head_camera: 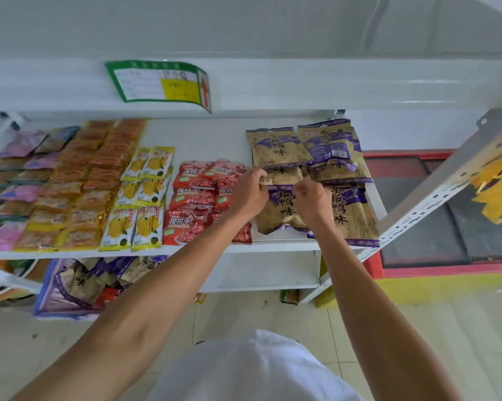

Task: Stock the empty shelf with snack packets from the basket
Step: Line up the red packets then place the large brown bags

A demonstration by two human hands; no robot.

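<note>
Head view: basket (45, 296) w/ brown packets (81, 280) sits below shelf (273, 246), at left. L hand (248, 193) & R hand (310, 201), fingers (257, 175) curled, pinch top edge of brown-purple packet (280, 211) lying on shelf's right side; red packets (197, 204) just left.

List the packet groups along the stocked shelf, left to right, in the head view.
pink-purple packets → orange packets → yellow packets → red packets → brown-and-purple packets

Pale tiled floor (273, 319), white wall (403, 128)
</note>
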